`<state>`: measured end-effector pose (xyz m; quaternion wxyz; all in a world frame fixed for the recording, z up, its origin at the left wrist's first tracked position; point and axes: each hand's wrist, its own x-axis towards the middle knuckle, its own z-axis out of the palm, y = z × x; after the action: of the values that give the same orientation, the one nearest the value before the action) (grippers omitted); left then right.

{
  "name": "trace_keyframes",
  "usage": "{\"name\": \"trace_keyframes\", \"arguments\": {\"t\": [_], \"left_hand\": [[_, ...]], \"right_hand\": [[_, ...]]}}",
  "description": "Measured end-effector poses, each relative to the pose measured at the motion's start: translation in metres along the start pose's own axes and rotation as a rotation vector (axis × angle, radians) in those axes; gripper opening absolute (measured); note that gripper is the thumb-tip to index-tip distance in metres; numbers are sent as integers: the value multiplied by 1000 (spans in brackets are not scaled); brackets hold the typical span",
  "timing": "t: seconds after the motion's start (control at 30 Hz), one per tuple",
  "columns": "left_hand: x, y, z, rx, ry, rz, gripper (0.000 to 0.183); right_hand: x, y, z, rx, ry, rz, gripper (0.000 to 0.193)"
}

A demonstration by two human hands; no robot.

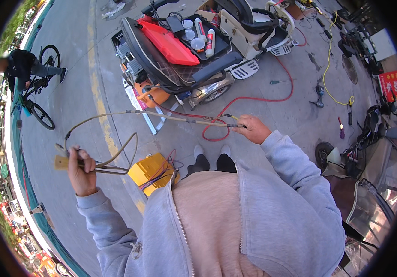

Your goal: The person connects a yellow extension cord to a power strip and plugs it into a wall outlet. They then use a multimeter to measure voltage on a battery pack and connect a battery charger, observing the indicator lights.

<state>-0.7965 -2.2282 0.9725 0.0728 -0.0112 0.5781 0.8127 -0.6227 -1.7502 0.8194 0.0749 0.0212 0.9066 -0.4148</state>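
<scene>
My left hand [82,171] is closed around a loop of dirty tan cable [115,159] and a small flat tan tag, held out to my left. The same cable [175,117] stretches across in front of me to my right hand [255,129], which pinches its far end where thin coloured wires show. Both sleeves are grey. Ahead of me an electric scooter [184,60] lies on its side, its red seat [171,45] lifted and an open compartment showing bottles and round lids.
A yellow box with coloured wires [150,171] sits on the pavement by my feet. A red hose [254,99] and a yellow cord [330,69] cross the ground. A person with a bicycle [27,78] is at far left. Tools and parked scooters [369,124] crowd the right.
</scene>
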Motion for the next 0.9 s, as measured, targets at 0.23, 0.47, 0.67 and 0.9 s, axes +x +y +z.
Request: {"name": "trace_keyframes", "arguments": {"t": [0.23, 0.47, 0.67, 0.9], "left_hand": [[-17, -197, 139, 533, -580, -298, 27], [-24, -189, 166, 496, -565, -595, 27], [-27, -146, 184, 515, -602, -519, 23], [-55, -110, 185, 564, -605, -405, 19]], "right_hand": [[37, -35, 40, -164, -113, -289, 31], [47, -16, 36, 221, -31, -168, 32], [42, 7, 20, 602, -211, -42, 46], [54, 31, 46, 992, -287, 250, 79]]}}
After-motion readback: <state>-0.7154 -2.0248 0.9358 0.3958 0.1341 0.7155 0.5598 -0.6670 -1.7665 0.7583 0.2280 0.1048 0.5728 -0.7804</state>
